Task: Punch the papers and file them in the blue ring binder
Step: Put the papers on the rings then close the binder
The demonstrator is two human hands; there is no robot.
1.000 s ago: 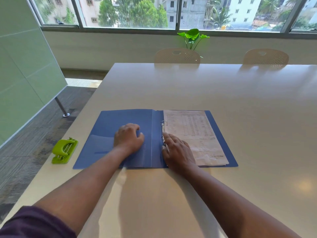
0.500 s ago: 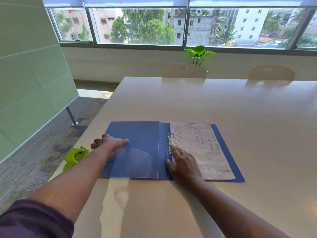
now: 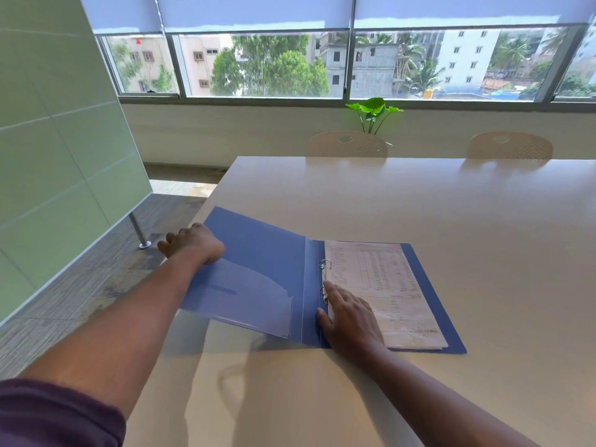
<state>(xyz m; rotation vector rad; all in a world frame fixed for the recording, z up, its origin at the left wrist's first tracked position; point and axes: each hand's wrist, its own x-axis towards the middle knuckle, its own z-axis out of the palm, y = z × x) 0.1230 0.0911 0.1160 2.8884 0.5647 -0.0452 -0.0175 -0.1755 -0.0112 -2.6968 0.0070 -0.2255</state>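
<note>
Two metal rings [image 3: 325,264] on the spine of the blue ring binder [image 3: 277,275] pass through the left edge of the papers [image 3: 383,285], a stack of printed sheets lying on the binder's right-hand cover. The binder lies open near the left front part of the pale table [image 3: 419,204]. Its left cover, which has a clear pocket on the inside, is lifted off the table and tilts upward. The left hand [image 3: 193,241] grips that cover at its outer left edge with the fingers curled round the edge; the fingertips are hidden behind the cover. The right hand [image 3: 350,314] rests flat on the lower left part of the papers, fingers straight and pointing toward the rings, with the thumb on the spine beside them. A dark purple sleeve [image 3: 54,414] shows at the lower left. Across the table stand two beige chairs [image 3: 346,145], and a green plant [image 3: 374,112] rises behind the left one, under a wide window [image 3: 264,62]. A green partition panel [image 3: 54,124] stands at the left.
</note>
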